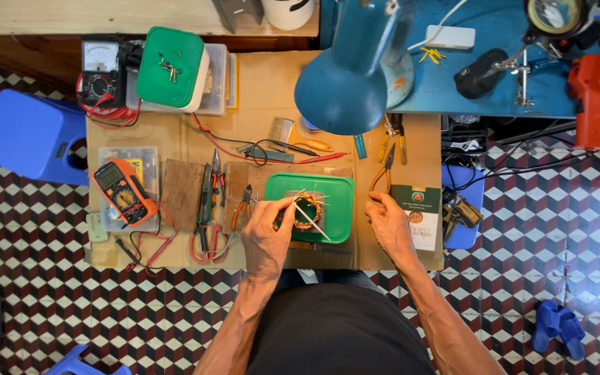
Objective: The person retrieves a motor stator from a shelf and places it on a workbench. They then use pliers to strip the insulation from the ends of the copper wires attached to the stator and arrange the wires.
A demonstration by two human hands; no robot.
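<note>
Left hand: I see my left hand (267,232) over the front left corner of the green tray (338,189), fingers curled and pressed around a small copper wire coil (307,210), thumb and forefinger pinching its near edge.
Coil: it sits just above the tray's left half, with thin pale strips (312,221) sticking out of it in several directions; one long strip slants down to the right.
Right hand: my right hand (390,226) rests on the cardboard bench top (258,90) just right of the tray, fingers closed on the orange handles of a pair of pliers (383,170) that point away from me.
Carton: a small green and white carton (417,215) lies just beside my right hand, on its outer side.
Tools to the left: several pliers and cutters (211,201) lie side by side between the tray and an orange multimeter (123,191), which sits on a clear plastic case.
Far left of bench: an analogue meter (98,69) with red leads, and next to it a white tub with a green lid (172,67).
Lamp: a blue desk lamp (347,83) hangs over the middle of the bench, hiding part of it.
Floor: a blue stool (32,135) stands left of the bench; blue sandals (557,328) lie well apart at lower right on the patterned tiles.
</note>
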